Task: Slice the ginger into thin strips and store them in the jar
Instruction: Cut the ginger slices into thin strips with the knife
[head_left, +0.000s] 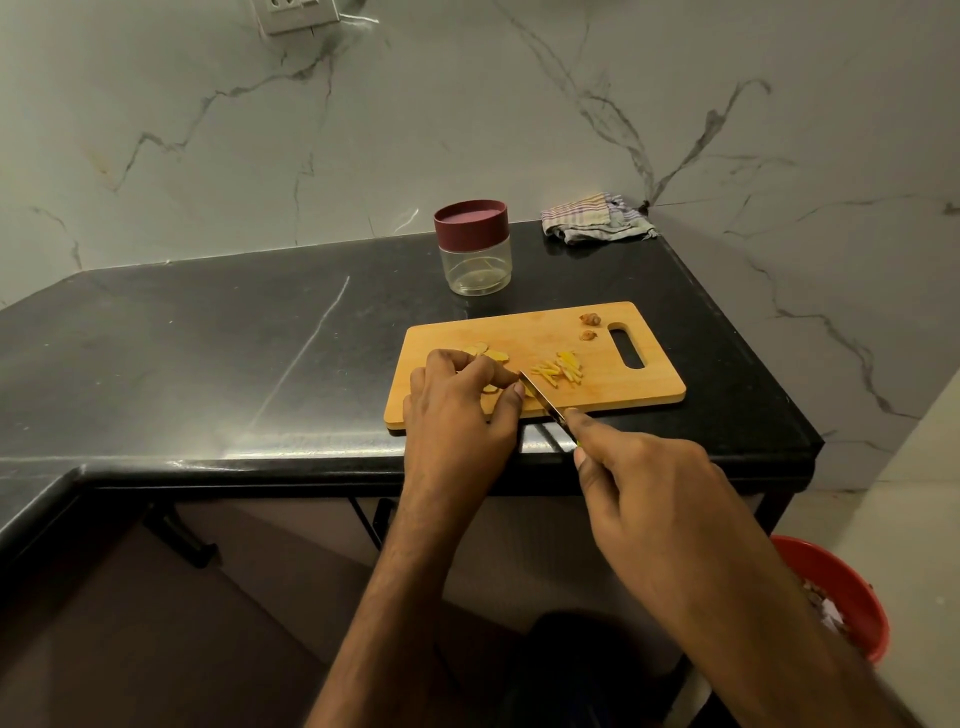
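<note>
A wooden cutting board (613, 395) lies on the black counter. My left hand (460, 410) holds down ginger slices (491, 388) at the board's near left, fingers curled over them. More slices (488, 352) show just beyond its fingers. My right hand (644, 483) grips a knife (540, 396), index finger along its back; the blade lies right beside my left fingertips. A small heap of cut yellow strips (561, 370) sits mid-board. Two brown ginger scraps (589, 326) lie by the board's handle slot. The clear jar (474, 249) with a maroon lid on stands behind the board.
A striped cloth (597, 218) is crumpled in the counter's back right corner. A red bin (836, 592) stands on the floor at the right, below the counter's edge. A marble wall rises behind and to the right of the counter.
</note>
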